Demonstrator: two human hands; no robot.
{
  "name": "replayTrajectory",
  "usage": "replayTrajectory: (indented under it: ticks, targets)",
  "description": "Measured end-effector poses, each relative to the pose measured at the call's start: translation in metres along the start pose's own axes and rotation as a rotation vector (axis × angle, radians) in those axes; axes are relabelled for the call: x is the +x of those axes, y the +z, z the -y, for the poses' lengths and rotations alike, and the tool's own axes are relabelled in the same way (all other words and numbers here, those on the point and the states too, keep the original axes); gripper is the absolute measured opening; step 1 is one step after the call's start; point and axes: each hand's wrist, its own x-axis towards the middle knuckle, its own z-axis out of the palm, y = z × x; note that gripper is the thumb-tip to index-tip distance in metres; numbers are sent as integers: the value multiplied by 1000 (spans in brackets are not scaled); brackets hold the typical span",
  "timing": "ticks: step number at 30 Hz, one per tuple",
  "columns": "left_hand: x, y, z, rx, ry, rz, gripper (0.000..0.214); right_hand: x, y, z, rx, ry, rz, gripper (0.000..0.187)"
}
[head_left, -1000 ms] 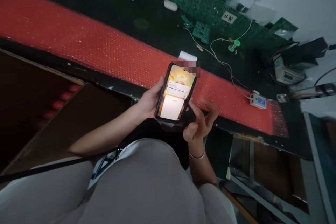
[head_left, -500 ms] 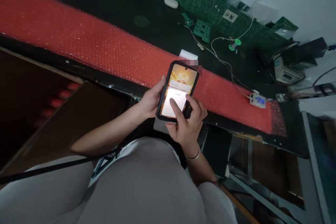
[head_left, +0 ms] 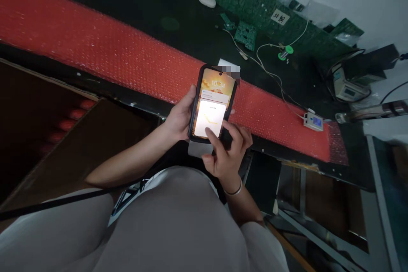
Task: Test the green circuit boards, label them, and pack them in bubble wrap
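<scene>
A smartphone [head_left: 212,102] in a dark case is tilted up in front of me, its screen lit with a clock and a white panel bearing a yellow line. My left hand [head_left: 180,117] grips its left side, the thumb along the edge and the other fingers mostly hidden behind it. Over the lower part of the screen, my right hand [head_left: 228,148] points with its index finger, the thumb and other fingers apart and loosely curled. Whether that fingertip touches the glass I cannot tell. A bracelet [head_left: 235,188] circles the right wrist.
Red bubble wrap [head_left: 127,53] runs along the front of the dark bench [head_left: 134,4]. Behind the phone lie green circuit boards [head_left: 245,36], a solder spool [head_left: 285,53], a white cable [head_left: 264,68] and a small meter [head_left: 313,121]. At left stands an open cardboard box [head_left: 63,136].
The phone has shifted slightly left and up with my left hand. A yellow line now shows on the white panel, and my right index finger sits lower on the screen.
</scene>
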Motion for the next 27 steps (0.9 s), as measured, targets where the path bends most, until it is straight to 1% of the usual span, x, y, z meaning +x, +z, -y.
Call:
replayTrajectory:
  ticks: [3,5,6,7,8,9,10,11,12,13,14,16,17,19,21,23,25,27]
  targets:
    - [0,1,2,7,0,-17,68,4,5,8,25,-38,42,53]
    - [-1,2,1,11,-15,-12,70,4,7,8,78,-6,-22,52]
    - [-2,3,0,13,-26,-1,71,4,7,6,122,58,-82,52]
    - [-3,3,0,13,-37,14,72,3,7,4,187,161,-147,53]
    - [-3,4,-1,12,-47,33,73,3,7,1,283,297,-191,51]
    - [-4,5,-1,10,-56,52,73,2,7,-2,415,459,-195,48]
    - [-4,6,-2,8,-62,68,73,3,8,-5,582,624,-154,46]
    - [-4,7,-1,6,-65,81,73,4,9,-8,776,769,-67,46]
    - [-4,8,-1,7,-65,90,72,6,10,-10,977,881,38,48]
    - [-3,8,0,10,-67,96,71,8,11,-12,1159,953,136,53]
    - [-2,8,1,17,-71,99,70,10,12,-13,1303,988,207,58]
    - [0,5,4,39,-83,97,68,13,11,-15,1453,978,253,63]
    - [1,2,5,55,-88,85,68,13,9,-16,1474,957,258,63]
    - [3,-3,8,94,-71,23,66,13,5,-18,1473,917,278,66]
    - [5,-8,10,131,-7,-70,63,11,-1,-21,1468,900,330,73]
    - [6,-8,10,159,79,-141,60,9,-4,-23,1481,892,382,75]
    - [6,-4,8,175,159,-158,56,8,-6,-24,1498,890,410,79]
    - [6,1,6,177,213,-137,53,7,-5,-24,1500,898,403,85]
